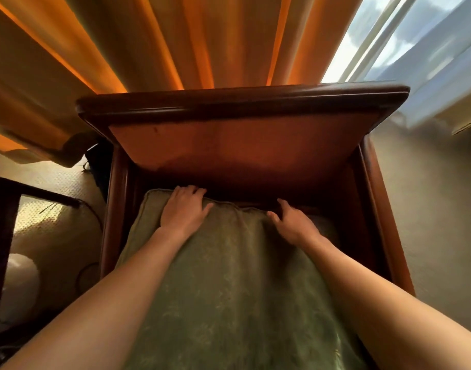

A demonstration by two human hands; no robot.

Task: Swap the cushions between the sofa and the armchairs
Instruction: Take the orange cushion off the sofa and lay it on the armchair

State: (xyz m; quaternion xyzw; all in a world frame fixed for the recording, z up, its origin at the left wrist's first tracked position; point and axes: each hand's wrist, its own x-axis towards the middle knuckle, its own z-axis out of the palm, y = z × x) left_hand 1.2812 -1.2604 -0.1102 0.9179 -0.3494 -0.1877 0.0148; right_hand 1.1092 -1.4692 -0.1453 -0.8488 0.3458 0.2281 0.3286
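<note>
A green patterned cushion [229, 276] lies on the seat of a dark wooden armchair [239, 102] with a reddish-brown back panel. My left hand [183, 209] rests flat on the cushion's far left part, fingers curled over its back edge. My right hand [293, 222] lies on the far right part, fingers spread and touching the back edge near the chair's back. Both forearms reach over the cushion from below. The cushion's far right corner sits lower, in shadow.
Orange curtains [149, 44] hang behind the chair. A bright window [416, 41] is at the upper right. A dark-framed side table [5, 209] stands at the left, with pale carpet [61, 236] between it and the chair. A grey wall [437, 209] runs along the right.
</note>
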